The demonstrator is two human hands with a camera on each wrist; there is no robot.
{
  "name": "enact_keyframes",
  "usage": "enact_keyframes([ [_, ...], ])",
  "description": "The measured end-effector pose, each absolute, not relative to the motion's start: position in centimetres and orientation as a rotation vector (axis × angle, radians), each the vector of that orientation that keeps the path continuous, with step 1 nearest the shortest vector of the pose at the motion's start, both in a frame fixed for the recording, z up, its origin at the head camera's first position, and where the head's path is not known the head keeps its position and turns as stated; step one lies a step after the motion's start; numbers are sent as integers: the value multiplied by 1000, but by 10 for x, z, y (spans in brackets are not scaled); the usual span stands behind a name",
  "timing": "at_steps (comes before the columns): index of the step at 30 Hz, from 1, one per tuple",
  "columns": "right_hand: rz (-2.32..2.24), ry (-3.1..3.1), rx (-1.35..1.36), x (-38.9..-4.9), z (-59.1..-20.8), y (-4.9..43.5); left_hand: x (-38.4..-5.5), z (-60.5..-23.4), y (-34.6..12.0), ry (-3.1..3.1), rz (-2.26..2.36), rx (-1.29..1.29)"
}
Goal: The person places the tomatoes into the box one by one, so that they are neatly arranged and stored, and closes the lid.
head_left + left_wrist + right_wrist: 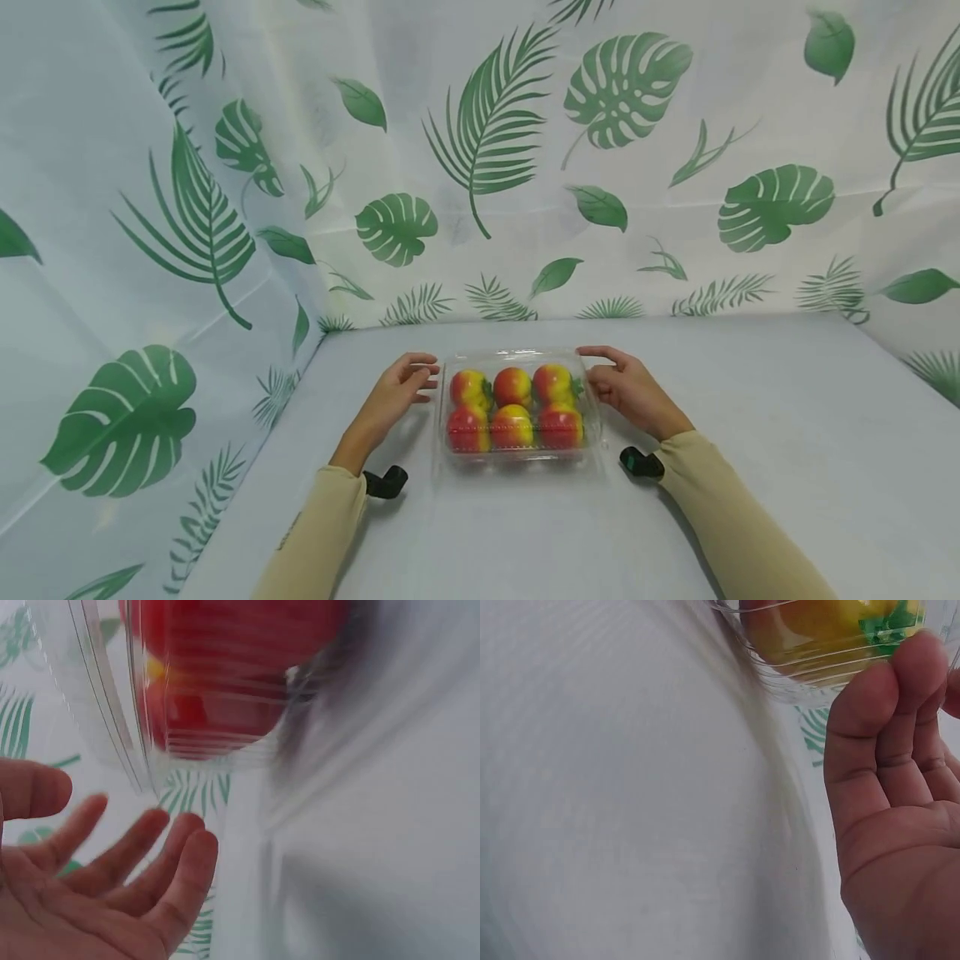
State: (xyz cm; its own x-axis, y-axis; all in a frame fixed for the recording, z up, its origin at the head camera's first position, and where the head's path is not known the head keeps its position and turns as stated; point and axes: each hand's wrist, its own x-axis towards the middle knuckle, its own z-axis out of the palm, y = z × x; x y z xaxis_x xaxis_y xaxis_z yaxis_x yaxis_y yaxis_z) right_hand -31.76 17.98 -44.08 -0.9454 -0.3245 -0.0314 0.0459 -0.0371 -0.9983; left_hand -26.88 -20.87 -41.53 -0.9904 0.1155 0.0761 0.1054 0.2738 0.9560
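Note:
A clear plastic fruit box (517, 358) stands on the table in the head view. Inside it, several red-and-yellow fruits (512, 387) sit in two rows, with bits of green beside some. My left hand (401, 387) is at the box's left side, its fingers spread and relaxed; a small gap separates them from the wall in the left wrist view. At the right side is my right hand (622, 387), index finger stretched towards the far right corner. Its fingertips (919, 664) meet or nearly meet the clear wall; contact is hard to tell.
A pale cloth covers the table (750, 400). Behind and to the left hangs a white curtain (517, 258) printed with green leaves. A black wrist device (386, 482) sits at the left cuff, and another black device (642, 463) at the right cuff.

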Motion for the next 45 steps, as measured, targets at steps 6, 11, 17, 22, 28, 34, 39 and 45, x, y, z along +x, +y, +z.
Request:
enact_keyframes([
  [6, -2102, 1990, -294, -317, -443, 180, -240, -415, -206, 2512, 1817, 36],
  [11, -2086, 2006, -308, -317, -445, 176, -212, -411, -203, 2338, 1813, -78],
  [17, -2079, 2037, -333, -317, -443, 172, -190, -406, -204, 2146, 1807, -29],
  [22, -2093, 2014, -336, -316, -442, 173, -182, -409, -201, 1983, 1866, 23],
  [28, -2086, 2001, -323, -318, -443, 173, -180, -415, -193, 1881, 2005, 26],
  [34, -2093, 1975, -325, -318, -443, 173, -178, -420, -187, 1935, 2062, 29],
  [39, -2094, 1990, -301, -316, -442, 176, -176, -422, -178, 1964, 2105, 0],
  [45, -2064, 2038, -298, -315, -443, 174, -171, -424, -172, 1978, 2151, -62],
])
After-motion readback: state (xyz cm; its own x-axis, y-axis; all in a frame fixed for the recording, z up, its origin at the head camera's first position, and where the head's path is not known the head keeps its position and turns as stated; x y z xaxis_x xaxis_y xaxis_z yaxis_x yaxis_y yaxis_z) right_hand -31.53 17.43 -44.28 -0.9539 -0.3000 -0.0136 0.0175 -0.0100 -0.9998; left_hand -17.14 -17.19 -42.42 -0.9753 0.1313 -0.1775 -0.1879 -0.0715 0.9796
